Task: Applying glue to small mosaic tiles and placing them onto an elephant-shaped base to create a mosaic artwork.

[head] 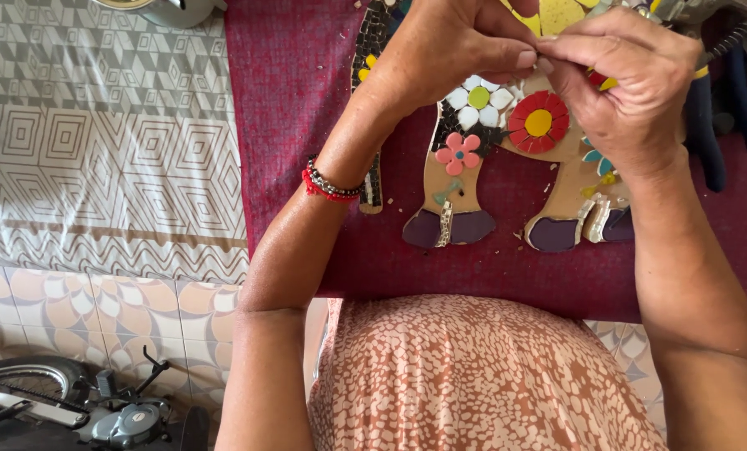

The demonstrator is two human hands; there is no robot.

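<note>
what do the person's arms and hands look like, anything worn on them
Both arms are bare, with no sleeves showing. The left hand has a bracelet at the wrist: red beads alongside a strand of small dark and silvery beads. The right hand shows no bracelet, watch or ring in this view. No gloves on either hand; the fingernails look short and unpainted.

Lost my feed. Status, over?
Left hand and right hand pinch together over mosaic cutout. Pinched piece too small to tell. Blue-handled pliers lie right.
</note>
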